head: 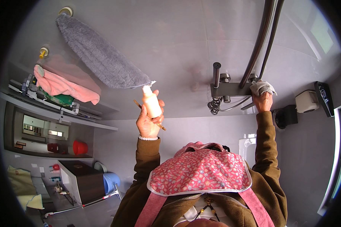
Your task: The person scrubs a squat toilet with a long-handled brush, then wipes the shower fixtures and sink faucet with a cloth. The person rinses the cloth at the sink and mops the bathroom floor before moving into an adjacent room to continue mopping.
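Note:
My left hand (149, 122) is raised and wrapped round a pale plastic bottle (151, 105) with a white nozzle. A thin brown stick (138, 104) lies across the same hand, behind the bottle. My right hand (262, 101) holds a crumpled grey cloth (262, 88) against the right end of a dark wall-mounted shower mixer (228, 90). The fingers under the cloth are partly hidden. A thick dark riser pipe (257, 48) runs up from the mixer, and a coiled metal hose (213, 105) hangs below it.
A grey towel (102, 54) and a pink towel (65, 83) hang on the left wall. A squeegee (85, 205), a blue bucket (111, 181) and a dark cabinet (85, 177) stand lower left. A paper holder (307, 101) is at right, near the window (336, 170).

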{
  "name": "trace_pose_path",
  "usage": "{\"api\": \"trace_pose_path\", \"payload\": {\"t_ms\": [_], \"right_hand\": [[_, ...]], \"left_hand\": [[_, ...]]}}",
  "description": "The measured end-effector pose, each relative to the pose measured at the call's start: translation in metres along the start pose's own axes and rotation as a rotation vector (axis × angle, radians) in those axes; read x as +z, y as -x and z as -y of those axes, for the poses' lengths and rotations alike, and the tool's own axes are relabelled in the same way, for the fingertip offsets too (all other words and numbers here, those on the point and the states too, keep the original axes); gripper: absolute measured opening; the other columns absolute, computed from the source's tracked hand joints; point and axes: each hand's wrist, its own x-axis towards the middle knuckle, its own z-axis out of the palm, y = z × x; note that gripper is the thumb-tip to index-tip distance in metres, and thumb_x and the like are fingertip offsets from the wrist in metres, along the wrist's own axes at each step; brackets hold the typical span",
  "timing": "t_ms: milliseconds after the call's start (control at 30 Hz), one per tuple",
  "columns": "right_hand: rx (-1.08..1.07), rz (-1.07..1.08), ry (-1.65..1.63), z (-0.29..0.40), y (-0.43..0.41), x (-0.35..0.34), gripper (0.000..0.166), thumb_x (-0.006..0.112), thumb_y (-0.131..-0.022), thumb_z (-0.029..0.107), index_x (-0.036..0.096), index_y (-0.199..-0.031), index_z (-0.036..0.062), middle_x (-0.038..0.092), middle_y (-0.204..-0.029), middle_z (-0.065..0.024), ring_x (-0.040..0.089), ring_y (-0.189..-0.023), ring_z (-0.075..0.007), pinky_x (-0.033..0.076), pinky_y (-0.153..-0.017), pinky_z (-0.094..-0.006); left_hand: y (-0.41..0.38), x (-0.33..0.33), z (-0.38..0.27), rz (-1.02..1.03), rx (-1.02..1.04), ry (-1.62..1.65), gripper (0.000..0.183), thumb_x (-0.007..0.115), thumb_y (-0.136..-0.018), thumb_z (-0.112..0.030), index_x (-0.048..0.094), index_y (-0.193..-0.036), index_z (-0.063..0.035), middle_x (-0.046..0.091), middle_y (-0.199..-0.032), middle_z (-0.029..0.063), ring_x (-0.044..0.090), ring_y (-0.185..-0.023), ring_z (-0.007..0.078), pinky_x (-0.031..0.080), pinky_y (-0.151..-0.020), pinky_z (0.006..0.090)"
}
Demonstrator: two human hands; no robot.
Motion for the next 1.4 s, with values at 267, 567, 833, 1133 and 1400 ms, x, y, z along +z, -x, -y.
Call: {"api": "trace_pose_path", "payload": {"t_ms": [267, 567, 833, 1133, 1400], "right_hand": [[0.279, 0.024, 0.201, -0.046, -0.011, -0.007, 0.04, 0.061, -0.077, 0.04, 0.063, -0.103, 0.0095, 0.062, -0.105, -0.013, 0.057, -0.099, -0.0316, 0.045, -0.084, -0.0387], [0.404, -0.368, 0.018, -0.094, 0.004, -0.06, 0.039, 0.07, -0.065, 0.028, 0.066, -0.094, 0.0026, 0.065, -0.096, -0.015, 0.061, -0.093, -0.0274, 0.046, -0.085, -0.0342], [0.084, -0.241, -0.443, -0.091, -0.015, 0.046, 0.022, 0.063, -0.073, 0.006, 0.062, -0.095, 0.0018, 0.063, -0.088, -0.0096, 0.059, -0.081, -0.0257, 0.047, -0.077, -0.0356], [-0.168, 0.219, -0.337, 0.012, -0.026, 0.018, 0.02, 0.061, -0.066, 0.004, 0.059, -0.086, 0.006, 0.059, -0.08, -0.0133, 0.058, -0.083, -0.0304, 0.045, -0.072, -0.0352], [-0.204, 0.508, 0.099, -0.033, -0.009, 0.027, 0.026, 0.059, -0.071, 0.01, 0.059, -0.096, 0.0052, 0.061, -0.087, -0.0139, 0.058, -0.084, -0.0326, 0.046, -0.076, -0.0367]], "left_hand": [[0.004, -0.005, -0.003, -0.007, -0.007, 0.029, 0.073, 0.055, -0.085, -0.043, 0.026, -0.135, 0.0, 0.051, -0.095, 0.0099, 0.035, -0.05, 0.0066, 0.029, -0.042, 0.0189], [0.019, -0.011, 0.001, -0.134, 0.004, -0.047, 0.066, 0.05, -0.086, -0.044, 0.031, -0.132, -0.0019, 0.051, -0.094, 0.0077, 0.033, -0.049, 0.004, 0.029, -0.043, 0.0177], [0.013, -0.009, 0.012, -0.107, -0.06, -0.029, 0.063, 0.048, -0.088, -0.043, 0.03, -0.133, -0.0023, 0.049, -0.095, 0.0071, 0.032, -0.048, 0.0052, 0.028, -0.039, 0.0176], [0.018, -0.015, 0.018, -0.099, -0.097, -0.001, 0.058, 0.046, -0.089, -0.041, 0.033, -0.131, -0.0028, 0.051, -0.094, 0.0074, 0.031, -0.047, 0.0051, 0.025, -0.04, 0.0183], [0.011, -0.008, 0.027, -0.082, -0.175, 0.0, 0.056, 0.046, -0.089, -0.039, 0.035, -0.127, 0.0001, 0.052, -0.092, 0.01, 0.03, -0.044, 0.004, 0.024, -0.039, 0.0178]]}}
